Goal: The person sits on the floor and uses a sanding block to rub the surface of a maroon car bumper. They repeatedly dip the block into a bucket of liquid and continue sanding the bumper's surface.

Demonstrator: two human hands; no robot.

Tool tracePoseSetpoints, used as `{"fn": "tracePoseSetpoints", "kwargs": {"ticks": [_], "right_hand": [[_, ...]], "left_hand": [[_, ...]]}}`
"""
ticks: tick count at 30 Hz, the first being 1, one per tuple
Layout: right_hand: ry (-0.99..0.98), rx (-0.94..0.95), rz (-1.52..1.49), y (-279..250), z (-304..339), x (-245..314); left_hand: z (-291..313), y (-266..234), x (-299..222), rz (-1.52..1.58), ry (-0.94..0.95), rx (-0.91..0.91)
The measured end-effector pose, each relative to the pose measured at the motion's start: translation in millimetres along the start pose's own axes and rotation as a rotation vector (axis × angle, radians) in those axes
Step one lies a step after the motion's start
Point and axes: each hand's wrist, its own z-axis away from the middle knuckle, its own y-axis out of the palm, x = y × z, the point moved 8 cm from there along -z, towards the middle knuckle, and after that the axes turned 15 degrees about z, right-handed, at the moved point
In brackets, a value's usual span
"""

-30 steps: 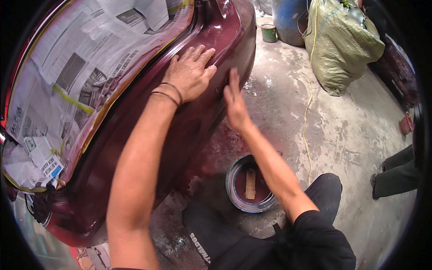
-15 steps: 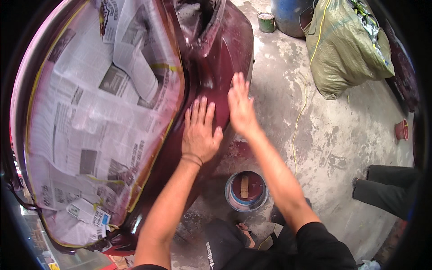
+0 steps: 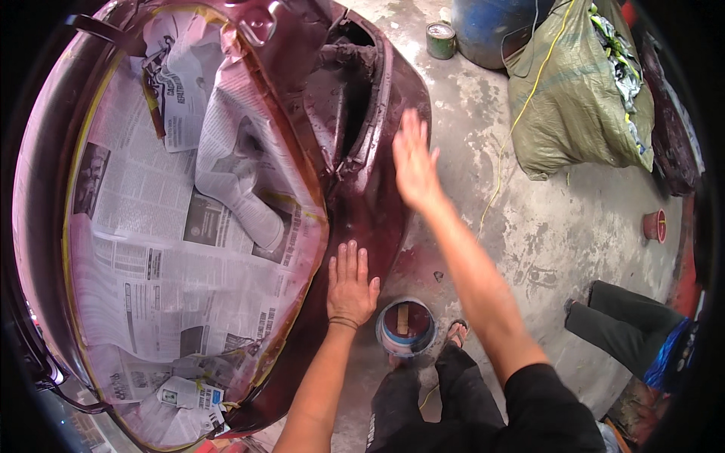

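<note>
My left hand (image 3: 352,293) lies flat on a dark red, wet-looking car body panel (image 3: 366,215), fingers together and stretched out, with nothing in it. Farther forward, my right hand (image 3: 416,167) is at the panel's outer edge, fingers extended and slightly blurred; whether its palm touches the metal is hard to tell. Newspaper sheets (image 3: 151,249) cover the large opening left of the panel, held along the rim by yellow tape (image 3: 66,283). Ahead of my hands is a dark recess (image 3: 355,98) in the body.
On the floor by my feet stands a bucket (image 3: 428,337) of dark liquid with a brown block (image 3: 402,318) in it. Beyond are a green can (image 3: 441,42), a blue drum (image 3: 487,34), a stuffed sack (image 3: 570,113), a yellow cord (image 3: 498,181) and a red pot (image 3: 654,226). Another person's legs (image 3: 623,317) show at right.
My view has shifted, showing more of the recess. My hands have moved apart: the left now rests nearer to me, while the right has slid forward along the panel's outer edge.
</note>
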Motion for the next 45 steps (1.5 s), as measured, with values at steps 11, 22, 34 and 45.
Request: {"fn": "tracePoseSetpoints", "kwargs": {"ticks": [11,22,34,45], "right_hand": [[-0.084,-0.042,0.063,23,90,45],[-0.115,-0.229,0.026,-10,-53,40],[-0.222,-0.212,0.009,-69,-151,81],[-0.353,-0.105,0.521,-89,-118,95]], "left_hand": [[-2,3,-1,0.016,0.012,0.030],[1,5,0,0.042,0.010,0.044],[1,2,0,0.033,-0.041,0.048],[3,4,5,0.082,-0.040,0.001]]}}
